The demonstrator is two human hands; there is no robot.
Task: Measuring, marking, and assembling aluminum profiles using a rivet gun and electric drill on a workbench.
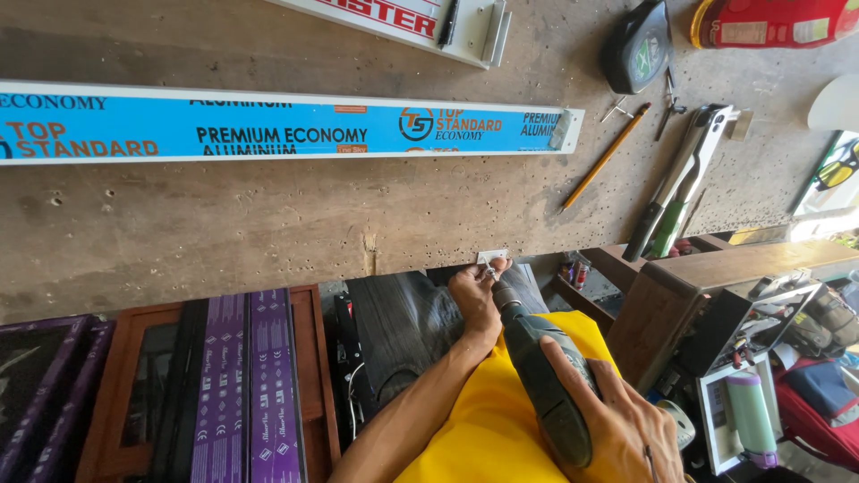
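Drill tip hidden behind my left hand (pixel 476 295); bit itself not visible. Small white bracket (pixel 490 257) half covered by fingertips, shape hard to read. My left hand pinches bracket against workbench edge (pixel 268 268). My right hand (pixel 617 416) wraps closed around dark green power drill (pixel 541 380), partly cut off at frame bottom. Drill nose points up at bracket, just below it, beside my left fingers.

- Workbench (pixel 268 224): rough, pitted, matt wood.
- Aluminium bar (pixel 286 125) at eleven o'clock: glossy blue film.
- Drill (pixel 546 376): matt dark plastic.
- Pencil (pixel 606 156) at one o'clock: yellow painted wood.
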